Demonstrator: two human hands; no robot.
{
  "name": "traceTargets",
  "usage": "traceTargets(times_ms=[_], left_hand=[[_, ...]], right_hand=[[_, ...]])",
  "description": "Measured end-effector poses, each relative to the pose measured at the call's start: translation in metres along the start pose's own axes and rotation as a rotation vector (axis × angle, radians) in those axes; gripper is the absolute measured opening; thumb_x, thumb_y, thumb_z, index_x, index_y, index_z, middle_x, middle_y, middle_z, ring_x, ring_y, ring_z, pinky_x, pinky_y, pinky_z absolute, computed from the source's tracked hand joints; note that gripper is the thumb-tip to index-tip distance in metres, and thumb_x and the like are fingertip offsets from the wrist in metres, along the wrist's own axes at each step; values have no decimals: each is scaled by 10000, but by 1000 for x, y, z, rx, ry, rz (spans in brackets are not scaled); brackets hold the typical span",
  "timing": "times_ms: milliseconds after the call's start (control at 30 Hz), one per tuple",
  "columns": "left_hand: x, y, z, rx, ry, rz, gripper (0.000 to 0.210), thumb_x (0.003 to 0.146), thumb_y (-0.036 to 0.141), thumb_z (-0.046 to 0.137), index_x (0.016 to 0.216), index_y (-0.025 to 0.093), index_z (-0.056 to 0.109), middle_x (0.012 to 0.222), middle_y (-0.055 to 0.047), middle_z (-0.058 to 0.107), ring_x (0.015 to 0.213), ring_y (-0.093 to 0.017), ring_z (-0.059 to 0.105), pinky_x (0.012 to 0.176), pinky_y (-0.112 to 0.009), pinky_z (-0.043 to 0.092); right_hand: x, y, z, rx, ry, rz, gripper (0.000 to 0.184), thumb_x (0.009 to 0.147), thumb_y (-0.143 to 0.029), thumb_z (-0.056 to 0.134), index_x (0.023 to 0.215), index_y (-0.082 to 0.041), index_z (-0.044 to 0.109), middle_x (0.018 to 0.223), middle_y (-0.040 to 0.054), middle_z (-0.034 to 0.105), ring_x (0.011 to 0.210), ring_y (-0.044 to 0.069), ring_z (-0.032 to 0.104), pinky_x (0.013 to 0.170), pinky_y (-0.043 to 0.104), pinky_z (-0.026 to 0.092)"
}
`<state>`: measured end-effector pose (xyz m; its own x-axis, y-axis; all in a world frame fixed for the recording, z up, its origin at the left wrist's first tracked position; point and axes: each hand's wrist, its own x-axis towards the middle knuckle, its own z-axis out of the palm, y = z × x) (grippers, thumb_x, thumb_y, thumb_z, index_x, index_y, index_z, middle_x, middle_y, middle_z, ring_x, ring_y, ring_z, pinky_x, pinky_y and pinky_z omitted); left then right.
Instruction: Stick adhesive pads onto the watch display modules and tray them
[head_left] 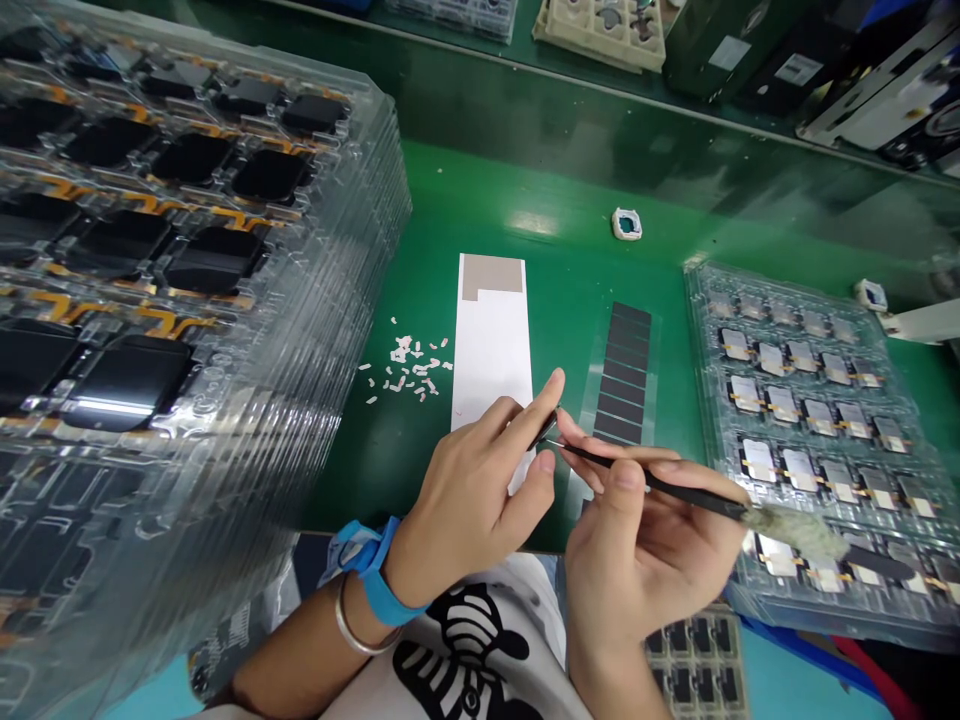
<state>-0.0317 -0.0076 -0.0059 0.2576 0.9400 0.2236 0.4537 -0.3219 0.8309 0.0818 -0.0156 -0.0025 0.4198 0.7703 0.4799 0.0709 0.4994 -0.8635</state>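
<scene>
My left hand [487, 490] is closed around a small dark part [543, 430], which looks like a watch screen and is mostly hidden by the fingers. In my right hand [645, 540] is a pair of slim black tweezers [697, 497] with pale fuzzy wrapping near the back end. Their thin tip touches or almost touches the small part; I cannot tell which. Below both hands lies a white sheet [491, 345] with a grey-brown patch at its top. To its right, a clear strip carries several black rectangular stickers [624, 365].
Small pale scraps [409, 370] are scattered left of the sheet. Tall stacked clear trays [375, 200] of black screens stand on the left. A clear tray [709, 400] with silvery parts lies right. A small white-rimmed piece [626, 224] sits farther back, below a green shelf [525, 90].
</scene>
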Motion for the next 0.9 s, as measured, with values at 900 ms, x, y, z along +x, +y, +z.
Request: traceTargets(times_ms=[900], left_hand=[[-1,0,0,-23,-1,-29,519,1034,242,332,1550,190,362,934,-35,607,765,-150,567,679,-272,478]], right_hand=[[1,7,-2,-49,-47,-137,251,890,11,601,1044,-167,517,864,20,682,782,198,749,683,399,699]])
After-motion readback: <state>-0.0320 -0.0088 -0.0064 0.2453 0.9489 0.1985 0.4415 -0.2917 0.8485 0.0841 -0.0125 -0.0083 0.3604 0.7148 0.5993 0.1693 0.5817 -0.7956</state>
